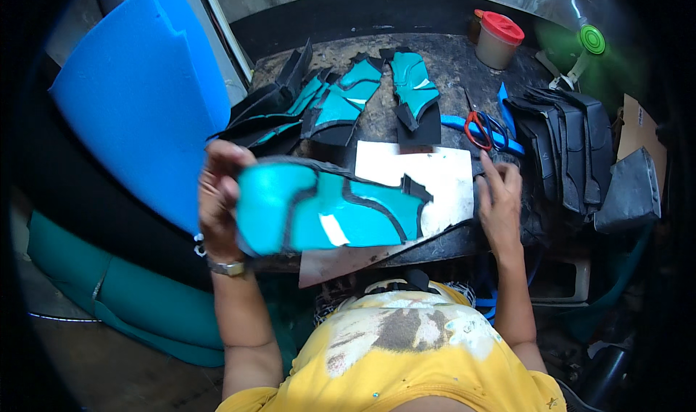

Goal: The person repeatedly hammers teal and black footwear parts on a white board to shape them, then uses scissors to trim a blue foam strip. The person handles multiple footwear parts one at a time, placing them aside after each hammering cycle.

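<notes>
blue foam sheets [138, 100]: first thing I see at far left, big bright-blue slabs leaning upright beside the worktop [449, 60].
left hand [217, 198]: mine, raised over the near edge, fingers [230, 192] clamped on the left end of the teal piece, thumb side tucked behind it. Watch on the wrist.
teal piece [326, 209]: flat teal panel with black trim and a small white patch, held up off the worktop, pretty much level, its right end reaching over the metal plate.
metal plate [435, 176]: pale sheet lying flat at the near edge, partly covered by the teal piece.
cut pieces [341, 97]: a fan of more teal-and-black panels spread behind the plate, overlapping each other.
scissors [482, 126]: red-handled, lying near some blue strips, just past the right hand.
right hand [500, 202]: resting palm-down on the worktop beside the plate's right edge, fingers loosely spread, gripping nothing.
black stack [569, 147]: pile of dark panels at right.
jar [496, 39]: red lid, back right corner.
</notes>
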Motion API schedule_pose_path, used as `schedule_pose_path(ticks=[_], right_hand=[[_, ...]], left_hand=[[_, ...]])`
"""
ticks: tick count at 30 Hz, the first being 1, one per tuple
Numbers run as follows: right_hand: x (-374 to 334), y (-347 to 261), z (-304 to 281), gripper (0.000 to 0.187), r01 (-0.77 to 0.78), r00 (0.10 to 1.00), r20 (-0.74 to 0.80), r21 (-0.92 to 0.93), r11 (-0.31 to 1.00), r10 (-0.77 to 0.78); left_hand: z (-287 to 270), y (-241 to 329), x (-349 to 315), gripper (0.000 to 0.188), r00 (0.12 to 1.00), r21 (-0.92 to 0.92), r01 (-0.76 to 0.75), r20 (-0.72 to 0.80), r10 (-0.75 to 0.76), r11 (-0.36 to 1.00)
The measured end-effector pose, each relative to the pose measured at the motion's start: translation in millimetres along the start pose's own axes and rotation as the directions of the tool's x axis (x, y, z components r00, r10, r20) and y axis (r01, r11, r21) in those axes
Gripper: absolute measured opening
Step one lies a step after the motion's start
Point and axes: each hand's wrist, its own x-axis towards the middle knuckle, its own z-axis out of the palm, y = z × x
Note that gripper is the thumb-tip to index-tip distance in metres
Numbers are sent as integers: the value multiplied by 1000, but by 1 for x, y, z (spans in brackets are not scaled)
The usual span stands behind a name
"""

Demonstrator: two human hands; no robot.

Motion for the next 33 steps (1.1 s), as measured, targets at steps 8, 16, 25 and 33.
schedule_pose_path(ticks=[8, 16, 25, 33], right_hand=[[114, -29, 76, 85, 222, 954, 233, -119, 968, -190], [120, -30, 34, 46, 175, 983, -1, 301, 938, -183], [-23, -54, -43, 36, 268, 932, 106, 442, 856, -347], [-41, 68, -20, 55, -147, 955, 201, -319, 936, 219]], left_hand=[[-42, 22, 104, 33, 972, -30, 62, -225, -67, 998], [-8, -39, 85, 39, 959, 984, 112, -143, 243, 138], [90, -101, 9, 80, 532, 286, 790, 120, -838, 542], [64, -52, 24, 62, 480, 818, 181, 411, -775, 546]])
